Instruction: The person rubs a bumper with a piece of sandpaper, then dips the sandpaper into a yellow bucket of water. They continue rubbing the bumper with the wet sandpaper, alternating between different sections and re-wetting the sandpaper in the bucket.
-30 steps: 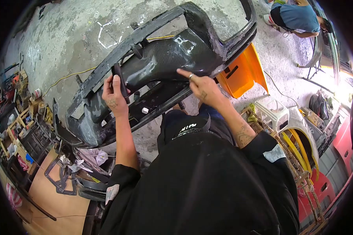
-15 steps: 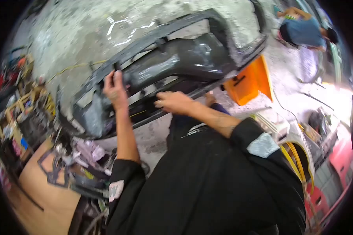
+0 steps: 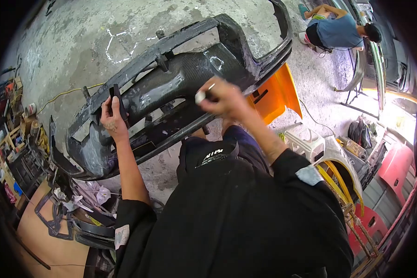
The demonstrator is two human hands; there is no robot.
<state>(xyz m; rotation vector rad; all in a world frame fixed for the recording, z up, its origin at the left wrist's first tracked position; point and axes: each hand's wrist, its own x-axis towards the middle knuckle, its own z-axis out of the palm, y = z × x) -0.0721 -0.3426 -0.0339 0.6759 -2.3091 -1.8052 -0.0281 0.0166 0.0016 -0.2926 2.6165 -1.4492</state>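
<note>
A large black car bumper (image 3: 171,85) with a carbon-fibre weave and whitish dusty patches lies across the space in front of me. My left hand (image 3: 114,121) is at its left part, fingers closed around a narrow black piece (image 3: 115,91) that sticks up by the bumper's rail. Whether that piece belongs to the bumper, I cannot tell. Over the bumper's lower middle, my right hand (image 3: 224,98) is raised and blurred by motion. Its fingers are curled, with a small white object (image 3: 200,96) at the fingertips.
An orange panel (image 3: 279,97) rests behind the bumper's right end. Another person (image 3: 340,32) crouches at the upper right beside car parts. Cluttered parts and a brown board (image 3: 51,222) lie at left. A white plastic chair (image 3: 306,143) and red panels (image 3: 396,167) are at right.
My right hand has lifted away from the bumper's lower edge and moved right and up. The left hand keeps its hold on the black piece while the whole view has shifted.
</note>
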